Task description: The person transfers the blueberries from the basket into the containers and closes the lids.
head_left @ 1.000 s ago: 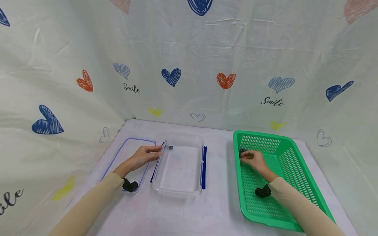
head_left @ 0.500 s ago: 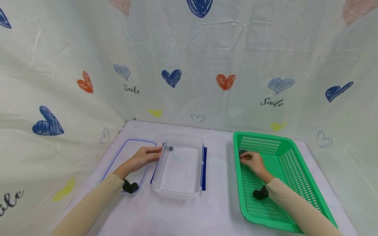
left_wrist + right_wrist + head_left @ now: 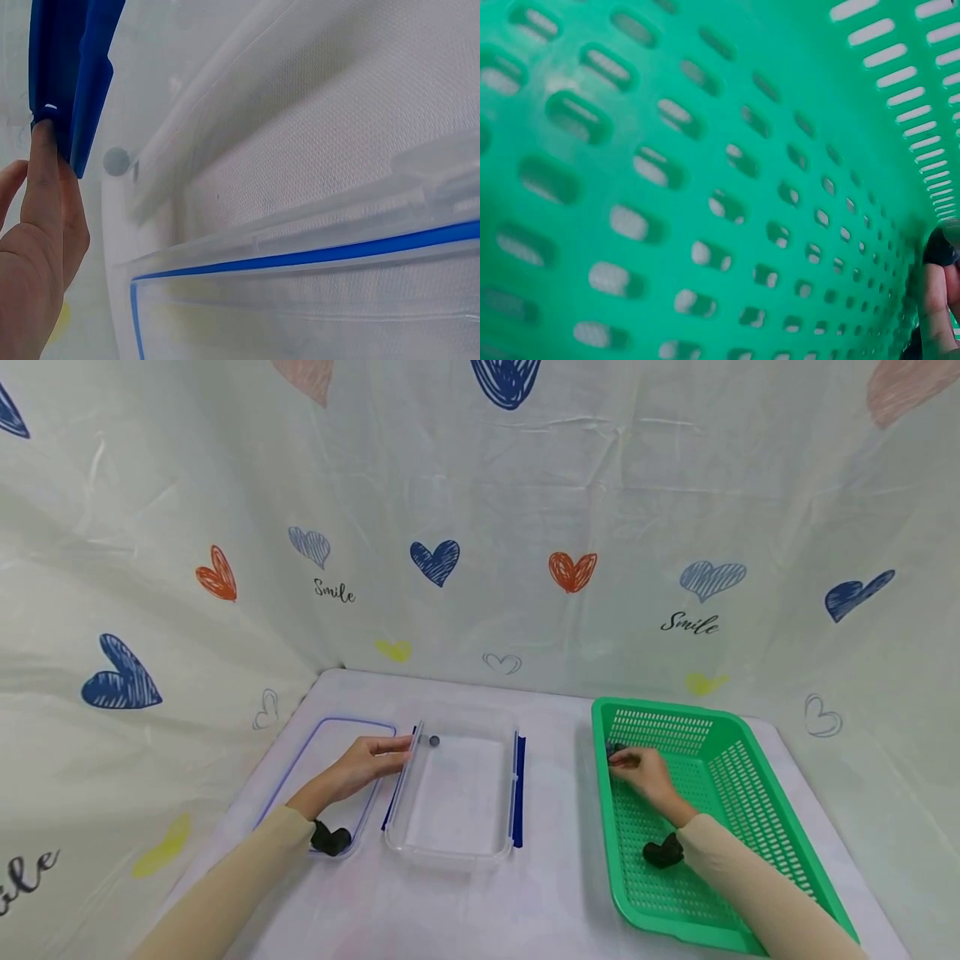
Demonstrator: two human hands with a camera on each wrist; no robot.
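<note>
My left hand (image 3: 367, 762) reaches to the left side of a clear plastic box (image 3: 450, 857). In the left wrist view its fairly straight fingers touch the box's blue side flap (image 3: 71, 67). Inside the box, near its back left corner, lies a small dark round ball (image 3: 434, 741). My right hand (image 3: 643, 770) is down in the green basket (image 3: 613, 877), by its left wall towards the back. At its fingertips is a dark round ball (image 3: 942, 246), seemingly pinched and partly hidden. Some dark pieces (image 3: 615, 747) show just beyond these fingers.
A clear lid with a blue rim (image 3: 324, 720) lies left of the box, partly under my left forearm. Another blue flap (image 3: 519, 793) sticks out on the box's right side. A white cloth (image 3: 558, 827) covers the table, and a heart-print curtain (image 3: 510, 485) hangs behind.
My right forearm has shifted slightly, while its fingers stay at the same spot in the basket. The left hand and the box keep their places. The whole view has sunk a little.
</note>
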